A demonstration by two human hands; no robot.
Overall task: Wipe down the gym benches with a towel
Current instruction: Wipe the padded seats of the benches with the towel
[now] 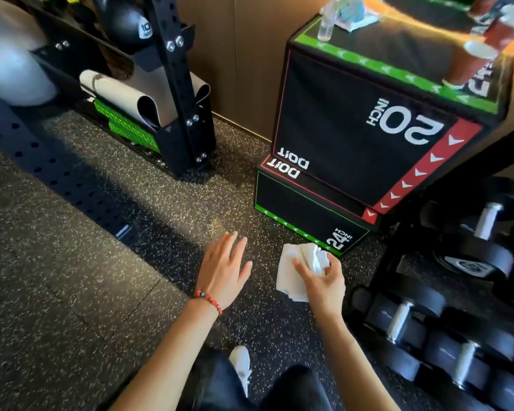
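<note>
Right hand (324,280) grips a crumpled white towel (294,271), fingers curled round the bunched part, loose end hanging toward 7 o'clock of the hand. Left hand (223,268) open, fingers straight and spread, palm down, holding nothing, just beside the towel at its 9 o'clock; red bead bracelet (209,301) on that wrist. Both hands are above the speckled rubber floor (72,292); can't tell if either touches it. At 1 o'clock from the towel: stacked black plyo boxes, lower box (303,209) marked 24 inch with green trim, upper box (353,123) marked 20 inch with red trim. On the upper box top, a clear bottle (327,22) and a blurred cloth beside it. Dumbbells (428,330) on a rack at 3 to 5 o'clock. Black perforated rack (175,84) at 11 o'clock with a folded grey mat (125,96) at its base. White shoe (241,366) and dark trousers at 6 o'clock.
</note>
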